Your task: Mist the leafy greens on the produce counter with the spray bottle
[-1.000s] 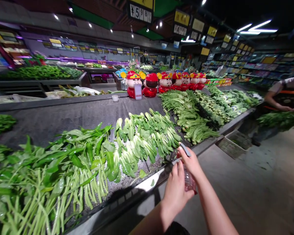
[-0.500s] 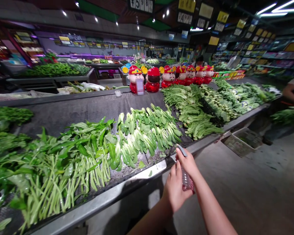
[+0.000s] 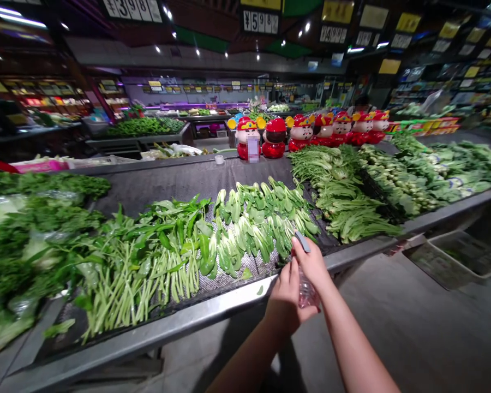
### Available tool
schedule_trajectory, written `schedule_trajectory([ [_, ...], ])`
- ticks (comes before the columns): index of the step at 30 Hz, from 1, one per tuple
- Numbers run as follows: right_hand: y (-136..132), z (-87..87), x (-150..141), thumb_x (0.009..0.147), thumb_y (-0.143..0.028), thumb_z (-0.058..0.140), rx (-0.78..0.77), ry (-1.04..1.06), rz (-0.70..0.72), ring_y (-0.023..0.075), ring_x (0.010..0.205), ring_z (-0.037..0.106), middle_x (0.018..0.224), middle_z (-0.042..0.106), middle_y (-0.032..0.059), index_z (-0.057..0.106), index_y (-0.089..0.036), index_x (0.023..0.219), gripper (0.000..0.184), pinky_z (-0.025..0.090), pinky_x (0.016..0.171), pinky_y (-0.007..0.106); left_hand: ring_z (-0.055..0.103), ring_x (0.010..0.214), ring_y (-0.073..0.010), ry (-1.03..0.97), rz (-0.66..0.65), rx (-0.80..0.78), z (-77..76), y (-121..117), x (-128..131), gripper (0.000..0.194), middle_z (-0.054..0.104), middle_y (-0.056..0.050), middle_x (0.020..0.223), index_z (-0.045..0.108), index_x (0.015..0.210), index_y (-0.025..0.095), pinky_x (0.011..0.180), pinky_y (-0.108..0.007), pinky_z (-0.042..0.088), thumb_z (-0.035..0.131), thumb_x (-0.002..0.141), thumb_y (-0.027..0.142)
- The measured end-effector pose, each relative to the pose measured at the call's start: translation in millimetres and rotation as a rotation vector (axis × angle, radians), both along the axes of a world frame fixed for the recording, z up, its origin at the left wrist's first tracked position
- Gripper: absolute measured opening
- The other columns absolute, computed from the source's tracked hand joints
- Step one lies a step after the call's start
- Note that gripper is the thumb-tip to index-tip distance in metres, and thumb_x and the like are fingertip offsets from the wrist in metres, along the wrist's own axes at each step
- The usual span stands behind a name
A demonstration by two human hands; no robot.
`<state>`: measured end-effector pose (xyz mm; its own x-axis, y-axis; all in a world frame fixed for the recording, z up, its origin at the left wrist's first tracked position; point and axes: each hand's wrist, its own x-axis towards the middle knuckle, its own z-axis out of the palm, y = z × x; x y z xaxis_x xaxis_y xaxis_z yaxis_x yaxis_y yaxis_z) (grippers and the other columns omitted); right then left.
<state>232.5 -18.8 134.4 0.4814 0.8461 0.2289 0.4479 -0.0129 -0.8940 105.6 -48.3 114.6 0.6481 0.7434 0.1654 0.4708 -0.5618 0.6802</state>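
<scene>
My left hand [image 3: 285, 299] is wrapped round a clear plastic bottle [image 3: 306, 292] held upright just in front of the metal edge of a produce counter [image 3: 213, 311]. My right hand [image 3: 313, 264] is closed over the bottle's top, with a grey tab-like part [image 3: 303, 242] sticking up above its fingers. Directly ahead on the counter lie rows of small bok choy [image 3: 262, 221]. To their left are long-stemmed leafy greens [image 3: 147, 256].
More green vegetables [image 3: 352, 202] cover the counter to the right, and bushy greens [image 3: 28, 218] to the left. A row of red figurines [image 3: 311, 134] stands at the back. A crate [image 3: 454, 259] sits on the floor at right. Price signs hang overhead.
The view has swung to the left: the counter's left end came into sight and the person at the far right went out of it. Both hands stay on the bottle.
</scene>
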Motion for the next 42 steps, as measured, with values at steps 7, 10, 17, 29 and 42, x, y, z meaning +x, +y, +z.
schedule_trajectory([
  [7, 22.6, 30.1, 2.6, 0.08, -0.055, 0.043, 0.067, -0.016, 0.073, 0.019, 0.067, 0.057, 0.073, 0.064, 0.005, 0.058, -0.019, 0.074, 0.04, 0.042, 0.063, 0.03, 0.03, 0.128, -0.0307, 0.001, -0.005, -0.002, 27.2, 18.2, -0.1, 0.11, 0.02, -0.014, 0.143, 0.001, 0.139, 0.019, 0.105, -0.04, 0.028, 0.075, 0.06, 0.033],
  [10, 34.3, 46.5, -1.3, 0.081, -0.055, 0.042, 0.098, -0.058, 0.097, 0.0175, 0.062, 0.056, 0.069, 0.062, 0.0038, 0.057, -0.019, 0.07, 0.041, 0.041, 0.059, 0.029, 0.032, 0.126, -0.0303, -0.042, -0.001, 0.021, 41.8, 27.3, -4.2, 0.107, 0.02, -0.013, 0.143, 0.001, 0.139, 0.019, 0.106, -0.04, 0.028, 0.073, 0.061, 0.033],
  [17, 53.5, 56.8, -23.8, 0.08, -0.058, 0.042, 0.123, -0.039, 0.05, 0.0148, 0.05, 0.05, 0.056, 0.056, 0.0006, 0.05, -0.02, 0.06, 0.043, 0.037, 0.051, 0.027, 0.039, 0.12, -0.0297, -0.056, -0.025, 0.048, 61.0, 45.2, -29.2, 0.109, 0.025, -0.013, 0.141, 0.0, 0.139, 0.02, 0.102, -0.039, 0.034, 0.073, 0.059, 0.029],
  [29, 35.4, 38.2, -58.9, 0.08, -0.054, 0.045, 0.133, 0.064, 0.01, 0.0174, 0.057, 0.054, 0.063, 0.061, 0.0031, 0.056, -0.019, 0.066, 0.038, 0.041, 0.055, 0.029, 0.036, 0.123, -0.0296, 0.066, -0.053, -0.019, 52.4, 38.0, -64.2, 0.109, 0.022, -0.012, 0.143, 0.004, 0.14, 0.016, 0.104, -0.035, 0.031, 0.072, 0.056, 0.03],
  [42, -5.6, -12.5, -77.7, 0.078, -0.058, 0.045, 0.043, 0.12, -0.118, 0.0192, 0.066, 0.057, 0.072, 0.064, 0.0053, 0.06, -0.017, 0.074, 0.044, 0.043, 0.062, 0.029, 0.034, 0.124, -0.0252, 0.099, -0.163, -0.085, 20.3, 7.6, -91.0, 0.106, 0.024, -0.01, 0.142, 0.008, 0.139, 0.017, 0.104, -0.029, 0.028, 0.073, 0.056, 0.025],
])
